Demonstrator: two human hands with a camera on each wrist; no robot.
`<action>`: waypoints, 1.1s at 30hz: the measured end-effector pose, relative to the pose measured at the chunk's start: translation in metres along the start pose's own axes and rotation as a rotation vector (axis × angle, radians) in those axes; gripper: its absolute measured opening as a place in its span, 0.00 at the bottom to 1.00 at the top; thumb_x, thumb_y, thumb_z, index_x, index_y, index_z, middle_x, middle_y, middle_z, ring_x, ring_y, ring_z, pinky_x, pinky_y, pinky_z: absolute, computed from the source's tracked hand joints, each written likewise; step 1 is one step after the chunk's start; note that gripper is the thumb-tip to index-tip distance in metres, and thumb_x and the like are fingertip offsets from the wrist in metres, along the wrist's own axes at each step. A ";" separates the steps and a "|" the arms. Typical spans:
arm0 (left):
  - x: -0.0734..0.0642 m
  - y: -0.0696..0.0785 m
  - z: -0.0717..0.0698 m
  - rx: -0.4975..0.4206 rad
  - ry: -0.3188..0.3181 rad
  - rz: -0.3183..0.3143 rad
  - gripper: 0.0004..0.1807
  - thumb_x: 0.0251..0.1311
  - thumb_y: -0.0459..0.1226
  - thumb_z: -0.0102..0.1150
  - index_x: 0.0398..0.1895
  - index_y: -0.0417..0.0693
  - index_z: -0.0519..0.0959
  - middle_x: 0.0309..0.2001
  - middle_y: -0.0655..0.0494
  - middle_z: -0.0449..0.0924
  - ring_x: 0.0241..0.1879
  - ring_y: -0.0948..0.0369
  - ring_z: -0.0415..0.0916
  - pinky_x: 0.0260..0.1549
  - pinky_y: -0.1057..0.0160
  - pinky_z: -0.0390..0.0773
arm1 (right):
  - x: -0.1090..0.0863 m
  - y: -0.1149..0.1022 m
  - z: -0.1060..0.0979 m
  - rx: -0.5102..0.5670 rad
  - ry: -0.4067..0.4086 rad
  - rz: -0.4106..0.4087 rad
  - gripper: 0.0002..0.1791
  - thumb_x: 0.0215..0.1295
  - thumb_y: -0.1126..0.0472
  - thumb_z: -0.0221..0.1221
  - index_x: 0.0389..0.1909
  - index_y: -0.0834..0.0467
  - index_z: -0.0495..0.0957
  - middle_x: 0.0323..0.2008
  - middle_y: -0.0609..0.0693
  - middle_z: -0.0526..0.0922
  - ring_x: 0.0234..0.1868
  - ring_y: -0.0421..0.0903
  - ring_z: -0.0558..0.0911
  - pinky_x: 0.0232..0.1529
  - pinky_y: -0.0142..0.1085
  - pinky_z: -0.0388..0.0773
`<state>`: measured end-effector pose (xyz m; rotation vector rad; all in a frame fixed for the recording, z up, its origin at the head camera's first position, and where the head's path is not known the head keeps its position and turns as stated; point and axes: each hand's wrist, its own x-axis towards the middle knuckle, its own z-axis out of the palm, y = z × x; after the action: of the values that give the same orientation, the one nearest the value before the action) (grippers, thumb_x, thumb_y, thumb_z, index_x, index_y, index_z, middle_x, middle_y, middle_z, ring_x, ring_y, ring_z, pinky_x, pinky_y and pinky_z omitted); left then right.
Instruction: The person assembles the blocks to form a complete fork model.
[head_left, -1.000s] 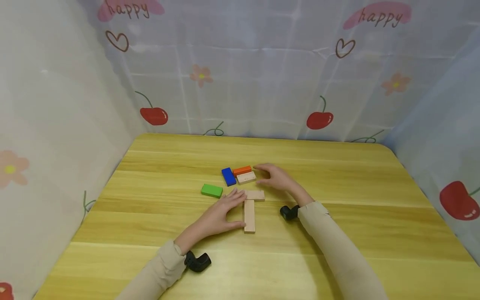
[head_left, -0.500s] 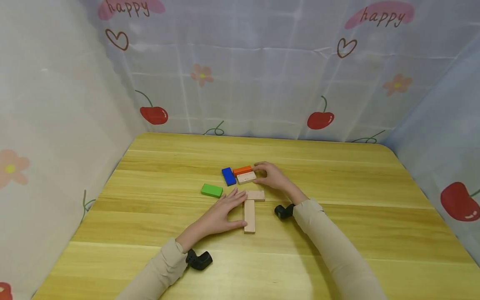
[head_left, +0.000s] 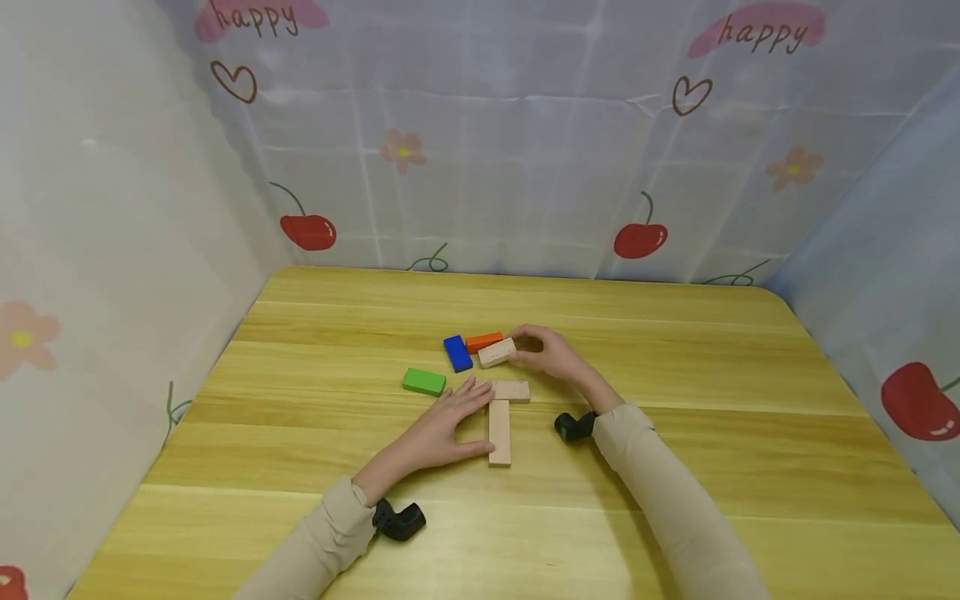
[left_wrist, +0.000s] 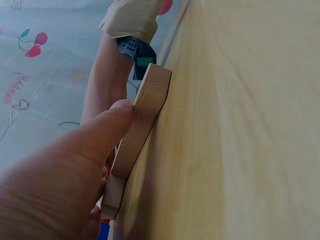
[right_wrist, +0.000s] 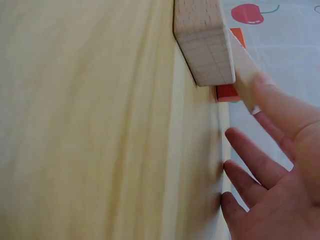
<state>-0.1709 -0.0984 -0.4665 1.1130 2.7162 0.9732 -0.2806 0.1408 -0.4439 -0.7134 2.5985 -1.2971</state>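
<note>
In the head view my left hand (head_left: 438, 429) rests with straight fingers against two plain wooden blocks. Its thumb touches the long upright-lying block (head_left: 499, 433), and its fingertips lie on the crosswise block (head_left: 513, 391) at that block's far end. Beyond them my right hand (head_left: 557, 354) pinches a short plain wooden block (head_left: 497, 352) by its right end, tilting it beside the orange block (head_left: 483, 342). From the right wrist the pinched block (right_wrist: 244, 70) shows at the thumb tip, while the other fingers spread loosely below.
A blue block (head_left: 457, 353) lies left of the orange one. Nearer the left fingertips is a green block (head_left: 423, 381). The wooden table (head_left: 712, 467) meets a patterned curtain (head_left: 510, 167) at its back edge. Both wrists carry black camera mounts.
My right hand has closed in on the short plain block, taken hold of its right end and tilted it, shifting it slightly right. The left hand has stayed nearly still.
</note>
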 end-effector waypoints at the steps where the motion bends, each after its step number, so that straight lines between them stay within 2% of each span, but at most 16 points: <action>1: 0.000 0.000 0.000 -0.002 -0.001 -0.002 0.44 0.56 0.57 0.59 0.70 0.45 0.59 0.70 0.55 0.53 0.71 0.57 0.38 0.65 0.49 0.42 | 0.000 0.000 -0.001 0.024 0.000 0.003 0.18 0.63 0.60 0.61 0.53 0.61 0.76 0.51 0.56 0.77 0.54 0.52 0.73 0.56 0.47 0.67; 9: 0.000 0.000 0.001 0.007 -0.006 -0.011 0.43 0.56 0.58 0.59 0.70 0.46 0.59 0.71 0.56 0.53 0.70 0.58 0.38 0.65 0.51 0.42 | -0.006 0.004 -0.004 0.306 0.017 0.101 0.21 0.68 0.65 0.54 0.61 0.64 0.68 0.53 0.64 0.76 0.55 0.55 0.74 0.52 0.47 0.71; 14: 0.000 0.000 0.001 0.013 -0.005 -0.007 0.43 0.56 0.58 0.58 0.70 0.46 0.59 0.71 0.56 0.53 0.70 0.56 0.39 0.65 0.51 0.42 | -0.009 0.007 -0.006 0.426 0.100 0.152 0.23 0.69 0.66 0.52 0.65 0.64 0.66 0.53 0.66 0.73 0.53 0.54 0.74 0.52 0.44 0.72; 17: 0.001 0.000 0.002 0.017 -0.006 -0.007 0.43 0.56 0.58 0.58 0.70 0.46 0.60 0.71 0.57 0.53 0.70 0.55 0.40 0.65 0.51 0.41 | -0.012 0.009 -0.008 0.545 0.140 0.190 0.24 0.69 0.68 0.52 0.65 0.66 0.64 0.53 0.68 0.72 0.52 0.54 0.75 0.53 0.43 0.72; 21: 0.001 -0.001 0.003 0.023 -0.011 -0.015 0.43 0.56 0.58 0.58 0.70 0.47 0.59 0.71 0.57 0.52 0.71 0.56 0.39 0.65 0.51 0.41 | -0.018 0.013 -0.011 0.689 0.162 0.184 0.24 0.67 0.66 0.54 0.62 0.70 0.64 0.53 0.67 0.73 0.51 0.52 0.76 0.53 0.40 0.72; 24: 0.001 -0.001 0.003 0.024 -0.012 -0.018 0.43 0.56 0.58 0.59 0.70 0.47 0.59 0.71 0.58 0.52 0.71 0.57 0.38 0.65 0.51 0.40 | -0.028 0.009 -0.016 0.716 0.165 0.180 0.25 0.67 0.64 0.56 0.60 0.72 0.66 0.53 0.65 0.74 0.50 0.49 0.77 0.53 0.40 0.72; 30: 0.001 0.000 0.001 0.022 -0.005 -0.014 0.43 0.56 0.57 0.60 0.70 0.46 0.60 0.71 0.57 0.52 0.71 0.57 0.38 0.65 0.51 0.41 | -0.050 -0.006 -0.026 0.689 0.199 0.278 0.24 0.69 0.67 0.52 0.61 0.75 0.63 0.49 0.60 0.76 0.43 0.41 0.79 0.57 0.47 0.67; 33: 0.000 0.000 0.000 0.018 -0.006 -0.015 0.43 0.56 0.57 0.60 0.70 0.46 0.60 0.71 0.56 0.52 0.70 0.57 0.38 0.65 0.50 0.41 | -0.064 -0.012 -0.027 0.698 0.197 0.289 0.23 0.68 0.67 0.53 0.59 0.76 0.64 0.46 0.57 0.78 0.42 0.40 0.81 0.56 0.47 0.68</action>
<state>-0.1710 -0.0981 -0.4659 1.0944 2.7293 0.9437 -0.2297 0.1843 -0.4222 -0.0893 2.0203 -2.0563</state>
